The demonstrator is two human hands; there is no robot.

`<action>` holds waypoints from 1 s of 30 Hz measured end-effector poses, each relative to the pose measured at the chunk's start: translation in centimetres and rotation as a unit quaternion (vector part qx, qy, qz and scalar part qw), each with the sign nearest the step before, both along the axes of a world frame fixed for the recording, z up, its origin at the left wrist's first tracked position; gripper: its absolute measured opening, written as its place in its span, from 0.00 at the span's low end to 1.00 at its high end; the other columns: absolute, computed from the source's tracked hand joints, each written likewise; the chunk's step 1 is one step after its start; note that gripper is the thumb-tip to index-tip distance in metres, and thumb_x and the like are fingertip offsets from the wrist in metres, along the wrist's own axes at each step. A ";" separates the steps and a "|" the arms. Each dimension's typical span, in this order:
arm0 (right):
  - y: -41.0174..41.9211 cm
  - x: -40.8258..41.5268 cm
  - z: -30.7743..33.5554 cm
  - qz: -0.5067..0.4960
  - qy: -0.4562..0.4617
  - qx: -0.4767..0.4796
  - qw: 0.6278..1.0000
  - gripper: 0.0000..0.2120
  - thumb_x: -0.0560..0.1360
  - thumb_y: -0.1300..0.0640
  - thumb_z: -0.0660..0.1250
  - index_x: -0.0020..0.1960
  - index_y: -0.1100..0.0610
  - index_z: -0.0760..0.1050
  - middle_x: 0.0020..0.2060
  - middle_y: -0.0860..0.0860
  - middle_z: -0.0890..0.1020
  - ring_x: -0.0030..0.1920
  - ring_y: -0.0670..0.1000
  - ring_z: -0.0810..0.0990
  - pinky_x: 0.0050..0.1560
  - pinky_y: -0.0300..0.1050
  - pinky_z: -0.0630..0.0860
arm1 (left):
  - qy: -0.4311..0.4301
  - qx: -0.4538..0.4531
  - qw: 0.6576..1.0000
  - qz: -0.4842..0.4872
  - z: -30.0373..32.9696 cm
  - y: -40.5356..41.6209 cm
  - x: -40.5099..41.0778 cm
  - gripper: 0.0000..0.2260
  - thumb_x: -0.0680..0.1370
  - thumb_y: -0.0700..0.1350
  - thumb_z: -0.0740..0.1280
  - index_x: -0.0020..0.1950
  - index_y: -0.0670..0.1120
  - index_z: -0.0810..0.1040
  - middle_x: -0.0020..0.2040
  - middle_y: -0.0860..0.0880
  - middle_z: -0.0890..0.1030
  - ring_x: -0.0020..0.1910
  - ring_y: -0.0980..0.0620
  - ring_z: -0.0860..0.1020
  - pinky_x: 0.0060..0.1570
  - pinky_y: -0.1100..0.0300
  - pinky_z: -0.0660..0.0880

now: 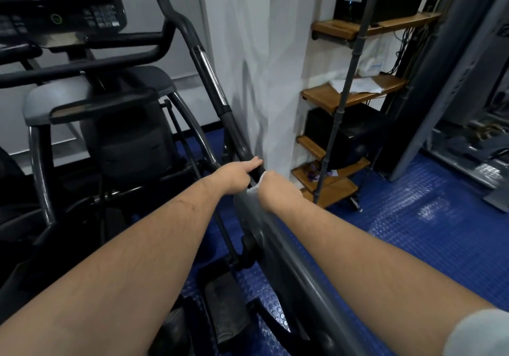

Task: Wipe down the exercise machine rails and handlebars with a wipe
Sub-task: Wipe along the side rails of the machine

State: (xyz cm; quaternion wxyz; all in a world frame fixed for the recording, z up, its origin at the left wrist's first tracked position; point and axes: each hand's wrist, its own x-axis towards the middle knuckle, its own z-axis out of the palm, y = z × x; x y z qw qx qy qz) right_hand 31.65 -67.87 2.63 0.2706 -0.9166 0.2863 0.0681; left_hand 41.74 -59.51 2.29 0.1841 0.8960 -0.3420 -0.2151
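Note:
A black elliptical machine fills the left half of the head view. Its long moving handlebar (212, 80) slopes from the top centre down to a grey rail (278, 240) that runs to the bottom right. My left hand (237, 175) grips the lower black part of the handlebar, thumb stretched along it. Just to its right, my right hand (271, 186) is closed around the bar with a white wipe (254, 189) pressed under it; only an edge of the wipe shows. The fingers of both hands are hidden behind the bar.
A white pillar (248, 66) stands right behind the handlebar. To the right is a wooden corner shelf (355, 96) on a dark pole, with papers and cables. The console (60, 2) sits at top left. A pedal (225, 308) lies below, on blue studded flooring (427, 231).

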 end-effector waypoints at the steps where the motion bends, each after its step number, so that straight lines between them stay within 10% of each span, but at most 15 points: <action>1: -0.2 0.6 0.1 0.017 -0.018 -0.004 1.000 0.13 0.79 0.61 0.61 0.61 0.63 0.76 0.55 0.62 0.82 0.55 0.63 0.81 0.46 0.51 0.74 | 0.031 -0.028 0.999 0.014 -0.1 -0.1 0.1 0.33 0.76 0.30 0.54 0.79 0.53 0.62 0.78 0.55 0.60 0.77 0.53 0.59 0.66 0.71 0.51; 8: -1.1 5.2 -0.6 0.087 0.100 -0.024 0.991 0.32 0.80 0.53 0.66 0.81 0.49 0.59 0.77 0.52 0.65 0.72 0.55 0.72 0.71 0.49 0.71 | 0.098 -0.078 0.990 0.057 -0.1 -0.3 0.5 0.30 0.77 0.28 0.53 0.76 0.50 0.67 0.75 0.52 0.68 0.75 0.53 0.62 0.62 0.77 0.55; 11: -1.0 3.0 0.9 0.105 0.071 -0.049 0.991 0.28 0.79 0.60 0.67 0.78 0.56 0.65 0.67 0.56 0.75 0.63 0.57 0.79 0.60 0.49 0.78 | 0.043 -0.033 0.997 0.060 -0.3 -0.8 0.6 0.30 0.78 0.33 0.52 0.76 0.58 0.66 0.76 0.56 0.66 0.76 0.52 0.62 0.76 0.54 0.53; 15: -0.9 -0.4 1.1 0.079 0.103 -0.028 0.991 0.19 0.79 0.60 0.63 0.69 0.62 0.68 0.55 0.58 0.78 0.57 0.57 0.81 0.48 0.47 0.73 | -0.009 0.107 0.993 0.048 0.7 -1.6 -0.1 0.30 0.79 0.39 0.50 0.77 0.65 0.59 0.78 0.57 0.61 0.77 0.47 0.59 0.72 0.33 0.51; 21: -1.0 -5.4 1.1 0.048 0.150 0.017 0.987 0.12 0.78 0.58 0.61 0.61 0.59 0.70 0.57 0.54 0.79 0.59 0.54 0.80 0.53 0.46 0.69 | -0.135 0.178 0.975 0.010 0.6 -2.1 -1.4 0.29 0.78 0.68 0.52 0.78 0.61 0.58 0.78 0.59 0.60 0.77 0.47 0.58 0.70 0.28 0.45; 26: -0.9 -11.0 0.6 0.031 0.078 0.011 0.996 0.14 0.77 0.60 0.63 0.61 0.59 0.67 0.53 0.55 0.79 0.51 0.57 0.80 0.51 0.53 0.79 | -0.104 0.147 0.983 0.023 0.3 -1.9 -1.9 0.31 0.79 0.68 0.53 0.79 0.61 0.52 0.79 0.64 0.49 0.79 0.47 0.48 0.70 0.28 0.46; 30: -1.4 -14.4 -1.7 0.034 0.059 -0.040 0.997 0.09 0.78 0.58 0.62 0.56 0.56 0.65 0.47 0.51 0.76 0.42 0.50 0.77 0.32 0.42 0.67 | -0.097 0.138 0.985 0.020 0.3 -1.8 -2.1 0.30 0.80 0.67 0.53 0.80 0.60 0.52 0.80 0.63 0.47 0.80 0.47 0.48 0.71 0.29 0.46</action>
